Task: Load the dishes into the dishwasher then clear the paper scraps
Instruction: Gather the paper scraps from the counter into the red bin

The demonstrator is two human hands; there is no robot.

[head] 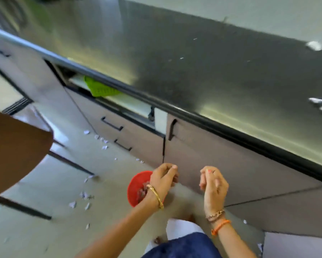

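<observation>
You stand at a brushed-steel counter (193, 58), both hands lowered in front of the grey cabinet fronts (221, 155); your left hand (163, 180) curls its fingers round the rim of a red plastic bowl (137, 187), round and smooth, already holding a small heap of pale scraps; your right hand (213, 183) hangs just beside it, fingers loosely curled, with nothing visible between them, though motion blur makes the fingertips hard to read.

The paper scraps on the floor (84, 195) lie to the left of the bowl and below it, on your left hand's side, scattered in a loose line that runs from near your feet up toward the drawer handles (111, 123); the free right hand would, by this reading, have to cross in front of the bowl to reach them, or the bowl must go down to them. More torn paper (313, 45) sits well apart on the counter's far right end, nearer your right hand.

The scraps are small, white, crumpled and irregular, light enough to drift; the floor tiles (35, 229) look smooth and pale; the top drawer stands slightly open, showing a green perforated plastic basket (100, 88); whether this is the dishwasher cannot be told.
</observation>
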